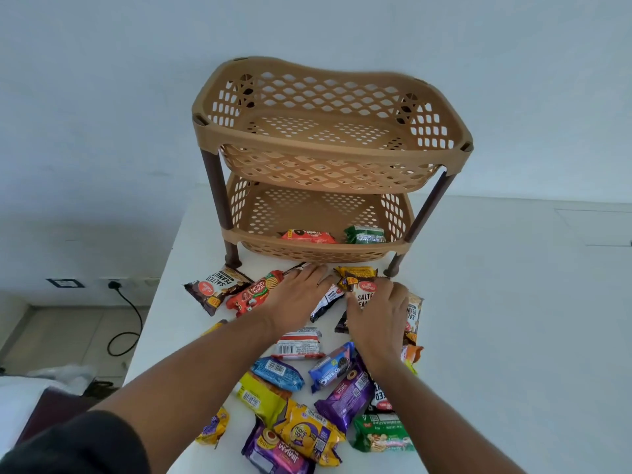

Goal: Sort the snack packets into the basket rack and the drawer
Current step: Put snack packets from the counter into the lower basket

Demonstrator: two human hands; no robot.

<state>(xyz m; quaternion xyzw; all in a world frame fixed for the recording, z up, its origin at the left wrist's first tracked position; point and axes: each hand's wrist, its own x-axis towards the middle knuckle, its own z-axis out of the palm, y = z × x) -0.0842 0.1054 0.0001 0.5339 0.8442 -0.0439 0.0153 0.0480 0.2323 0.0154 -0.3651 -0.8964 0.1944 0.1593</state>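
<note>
White tabletop (pixel 478 302) crowded: my left hand (pixel 295 295) flat, fingers straight; right hand (pixel 376 314) pinching brown salted-peanut packet (pixel 364 295). Risk: overlapping neighbours drag along, slide off edge.

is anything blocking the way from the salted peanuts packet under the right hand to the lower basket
Nothing visible does. The right hand rests on the salted peanuts packet, and the lower basket opens toward it. Only a yellow packet lies between, flat on the table.

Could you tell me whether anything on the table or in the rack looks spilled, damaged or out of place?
Nothing stands out: the basket rack stands upright and the unsorted packets show no tears or spills.
</note>
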